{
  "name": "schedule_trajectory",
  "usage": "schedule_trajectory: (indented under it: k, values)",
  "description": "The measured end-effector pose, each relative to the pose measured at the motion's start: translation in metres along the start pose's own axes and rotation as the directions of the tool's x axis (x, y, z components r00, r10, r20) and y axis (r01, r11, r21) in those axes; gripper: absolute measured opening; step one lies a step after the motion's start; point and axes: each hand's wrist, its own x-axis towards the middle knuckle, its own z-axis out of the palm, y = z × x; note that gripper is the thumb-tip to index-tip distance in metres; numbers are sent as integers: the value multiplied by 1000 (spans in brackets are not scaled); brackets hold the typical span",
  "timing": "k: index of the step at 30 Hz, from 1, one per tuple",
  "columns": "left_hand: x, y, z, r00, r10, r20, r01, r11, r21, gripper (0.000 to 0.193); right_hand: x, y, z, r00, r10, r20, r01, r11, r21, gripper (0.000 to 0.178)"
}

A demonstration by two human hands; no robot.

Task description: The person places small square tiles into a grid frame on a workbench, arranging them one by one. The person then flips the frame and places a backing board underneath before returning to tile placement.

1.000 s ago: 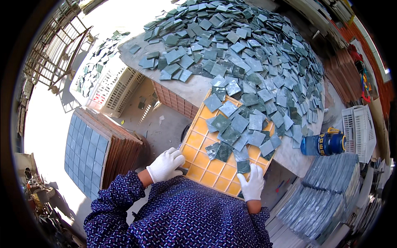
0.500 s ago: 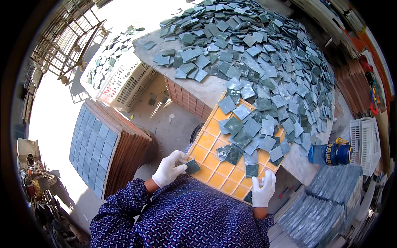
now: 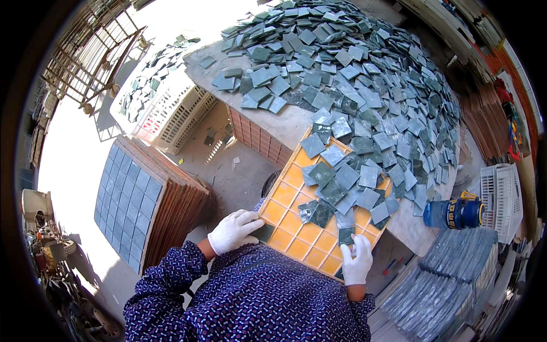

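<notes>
My left hand [image 3: 232, 232], in a white glove, grips a square dark green tile [image 3: 264, 232] at the near left corner of a yellow gridded tray [image 3: 296, 233]. The tile lies over the corner cell; its left edge is hidden by my fingers. My right hand [image 3: 357, 261], also gloved, has thumb and fingers closed at the edge of another green tile [image 3: 346, 235] on the tray's right side. Loose tiles [image 3: 346, 175] overlap across the tray's far part. Several near cells show bare yellow. Part of one more tile shows beside my right hand at the near edge.
A big heap of green tiles [image 3: 370, 74] covers the table [image 3: 239, 108]. Left stands a stack of tile-filled trays [image 3: 128, 199], with a white crate [image 3: 171, 125] behind it. At right are a blue jug [image 3: 456, 213], tile stacks [image 3: 450, 279] and white crates [image 3: 501, 191].
My left hand has brought its tile down into the tray's near left corner. My right fingers have shifted up and left onto the tile beside them.
</notes>
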Motion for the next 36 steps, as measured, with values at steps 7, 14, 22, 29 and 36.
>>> schedule_trajectory:
  k: [7, 14, 22, 29, 36]
  values:
    - [12, -6, -10, 993, 110, 45, -113, 991, 72, 52, -2, 4, -2, 999, 42, 8, -42, 999, -11, 36]
    - [9, -8, -2, 986, 162, 52, -165, 983, 81, 51, -1, 12, 0, 999, 29, -23, -29, 1000, -9, 36]
    - [24, -12, -15, 967, 225, 121, -234, 970, 69, 52, -5, 12, -4, 999, 28, -36, -27, 999, 27, 34]
    - [27, -10, -15, 969, 222, 103, -230, 971, 69, 55, 0, 12, -6, 999, 31, -24, -31, 999, 17, 33]
    - [32, -12, -20, 964, 232, 132, -243, 967, 74, 51, -2, 15, -8, 1000, -20, -20, 19, 1000, -12, 34]
